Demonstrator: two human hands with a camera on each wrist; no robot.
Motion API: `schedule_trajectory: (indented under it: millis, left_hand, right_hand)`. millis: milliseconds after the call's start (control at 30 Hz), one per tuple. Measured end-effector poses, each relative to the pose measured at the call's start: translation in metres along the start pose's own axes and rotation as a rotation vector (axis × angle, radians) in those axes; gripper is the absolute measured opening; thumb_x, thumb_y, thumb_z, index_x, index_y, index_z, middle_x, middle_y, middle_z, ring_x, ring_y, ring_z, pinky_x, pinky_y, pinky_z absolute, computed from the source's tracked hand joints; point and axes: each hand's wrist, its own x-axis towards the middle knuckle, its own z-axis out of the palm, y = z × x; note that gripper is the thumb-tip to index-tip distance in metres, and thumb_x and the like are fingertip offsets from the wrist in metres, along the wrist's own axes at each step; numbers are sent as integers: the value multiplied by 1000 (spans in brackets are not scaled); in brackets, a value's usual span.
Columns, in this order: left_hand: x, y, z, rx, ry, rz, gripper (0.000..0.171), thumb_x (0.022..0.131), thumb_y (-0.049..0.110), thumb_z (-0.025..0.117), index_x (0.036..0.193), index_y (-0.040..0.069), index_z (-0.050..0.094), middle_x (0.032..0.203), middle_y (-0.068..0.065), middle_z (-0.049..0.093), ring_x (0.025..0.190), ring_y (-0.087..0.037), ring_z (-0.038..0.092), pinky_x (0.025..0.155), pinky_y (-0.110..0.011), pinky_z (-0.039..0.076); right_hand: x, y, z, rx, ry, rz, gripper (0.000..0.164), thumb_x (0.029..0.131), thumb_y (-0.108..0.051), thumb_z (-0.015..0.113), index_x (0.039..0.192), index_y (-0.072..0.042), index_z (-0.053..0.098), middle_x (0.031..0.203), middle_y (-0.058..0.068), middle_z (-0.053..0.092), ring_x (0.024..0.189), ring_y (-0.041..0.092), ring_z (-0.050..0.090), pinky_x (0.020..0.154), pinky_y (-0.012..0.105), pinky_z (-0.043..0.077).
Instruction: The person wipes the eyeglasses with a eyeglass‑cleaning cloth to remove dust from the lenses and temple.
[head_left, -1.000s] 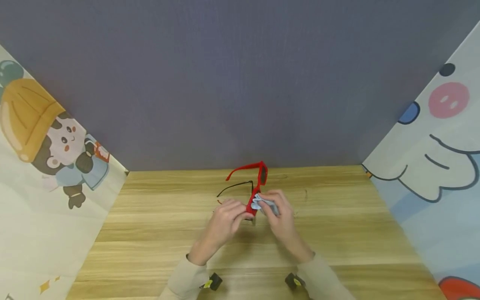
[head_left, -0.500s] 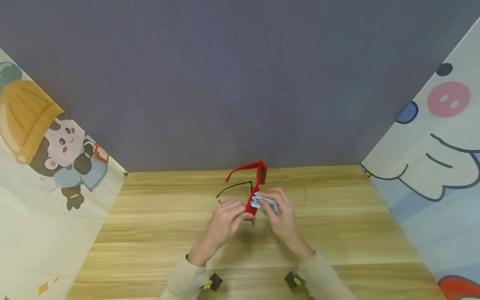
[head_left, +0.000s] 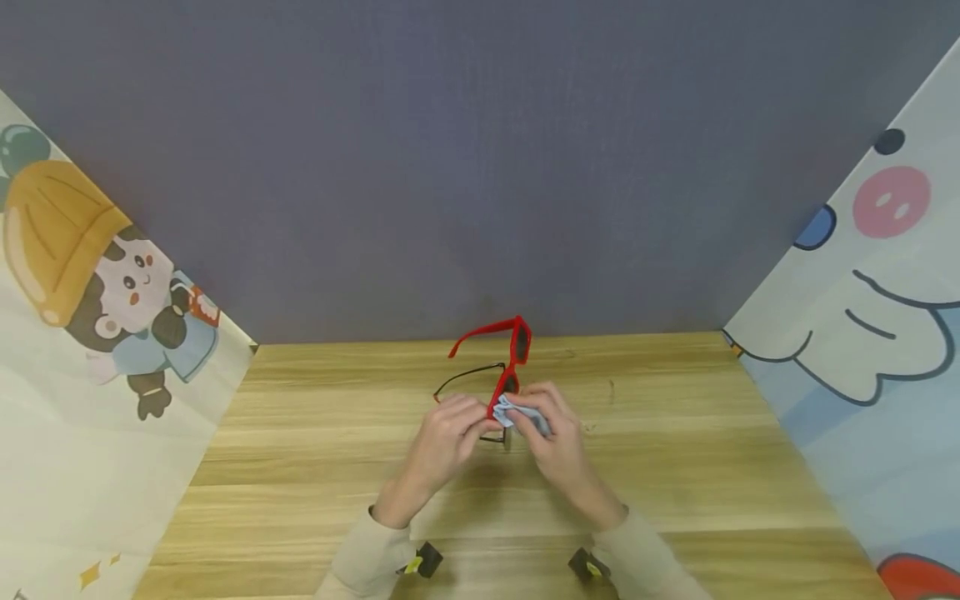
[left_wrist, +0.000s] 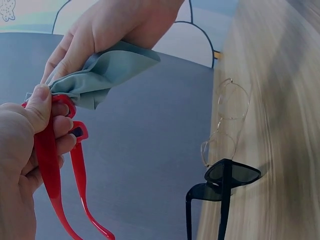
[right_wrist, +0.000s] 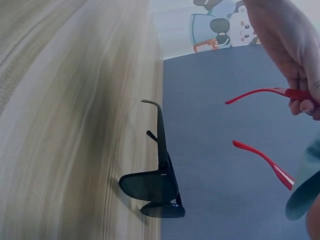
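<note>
My left hand (head_left: 442,437) pinches the near end of a pair of red sunglasses (head_left: 522,343), thumb over the hinge corner and fingers behind it. The frame points away from me, and both red temples extend unfolded to the left in the head view. Bunched in my right hand (head_left: 558,442) is a light blue-grey cloth (head_left: 531,417), pressed on the near lens beside my left thumb. It hides most of that lens; the far dark lens shows. The cloth's loose end (left_wrist: 117,70) hangs out in the left wrist view.
Black sunglasses (left_wrist: 232,174) stand on the wooden table (head_left: 675,467) below the hands, temples unfolded. Thin gold-rimmed glasses (left_wrist: 234,100) lie beside them. A grey panel (head_left: 480,167) rises at the table's back edge, with cartoon-printed panels at both sides.
The cloth has slid across the near lens towards my left hand, uncovering part of that lens. The red sunglasses have shifted slightly left and away from me.
</note>
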Motion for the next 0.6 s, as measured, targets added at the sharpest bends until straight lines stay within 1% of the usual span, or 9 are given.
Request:
schedule_trajectory:
  millis: [100, 233, 300, 367, 433, 500, 600]
  left_hand:
    - [1, 0, 0, 2, 2, 3, 15, 92, 23, 74, 89, 8, 74, 84, 1, 75, 77, -12, 67, 75, -25, 57]
    - [1, 0, 0, -3, 4, 15, 12, 88, 20, 78, 87, 9, 73, 82, 2, 74, 75, -12, 66, 74, -25, 56]
    - [1, 0, 1, -5, 9, 26, 12, 86, 18, 80, 84, 9, 72, 80, 2, 73, 74, -12, 65, 74, -25, 55]
    - [1, 1, 1, -7, 9, 35, 14, 88, 20, 78, 82, 9, 71, 78, 2, 71, 73, -12, 64, 74, -25, 55]
    - [2, 1, 2, -7, 4, 38, 20, 92, 25, 73, 81, 9, 70, 77, 2, 70, 72, -12, 63, 74, -25, 55]
    - [2, 2, 2, -9, 3, 40, 24, 95, 28, 69, 81, 8, 70, 77, 2, 70, 73, -12, 64, 74, -25, 55]
    - [3, 3, 2, -12, 6, 40, 21, 94, 26, 71, 82, 8, 71, 78, 2, 72, 73, -11, 64, 74, -24, 56]
  right_hand:
    - [1, 1, -1, -2, 2, -11, 26, 86, 9, 74, 110, 2, 72, 101, 14, 64, 87, 16, 63, 71, 15, 56]
    - [3, 3, -1, 1, 25, -10, 29, 82, 14, 74, 109, 3, 71, 99, 16, 64, 88, 16, 63, 74, 15, 56]
    - [5, 5, -2, 3, 47, 8, 31, 80, 18, 74, 108, 4, 70, 99, 17, 63, 89, 15, 63, 75, 15, 56]
    - [9, 7, -3, -5, 69, 39, 33, 79, 21, 73, 108, 5, 70, 99, 17, 63, 90, 11, 62, 75, 14, 55]
    - [12, 7, -5, -20, 89, 74, 33, 79, 23, 73, 107, 6, 70, 99, 18, 62, 92, 9, 60, 76, 12, 53]
    - [14, 7, -6, -36, 92, 105, 33, 79, 24, 72, 106, 6, 69, 98, 19, 62, 92, 5, 58, 75, 10, 50]
    - [16, 4, -7, -40, 91, 120, 31, 79, 26, 71, 105, 10, 68, 97, 23, 61, 92, 5, 57, 75, 9, 50]
